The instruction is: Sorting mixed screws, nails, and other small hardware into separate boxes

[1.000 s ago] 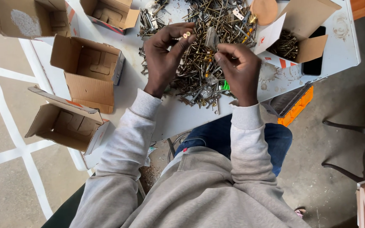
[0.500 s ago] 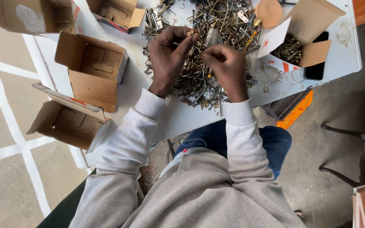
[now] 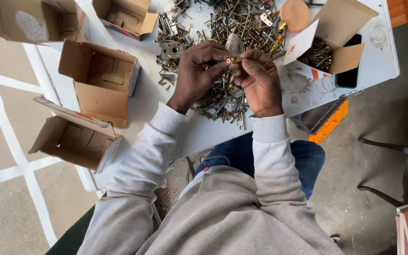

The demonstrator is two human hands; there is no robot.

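A big heap of mixed metal screws and fittings [image 3: 232, 28] lies on a white table [image 3: 166, 123]. Above the heap's near edge my left hand [image 3: 197, 75] and my right hand [image 3: 260, 82] meet. Between their fingertips they pinch one small brass-coloured screw [image 3: 233, 61]. Both hands hover just over the pile, fingers curled around the small part.
Several open cardboard boxes stand on the table's left: one [image 3: 100, 82] beside my left arm, one [image 3: 74, 141] at the near edge, two [image 3: 34, 21] [image 3: 123, 16] further back. An open box with screws [image 3: 329, 45] sits right, next to a black phone [image 3: 348, 75]. An orange case [image 3: 327, 120] hangs below.
My right hand has moved left toward the left one, so the two now meet on the small brass screw. The view has shifted slightly.
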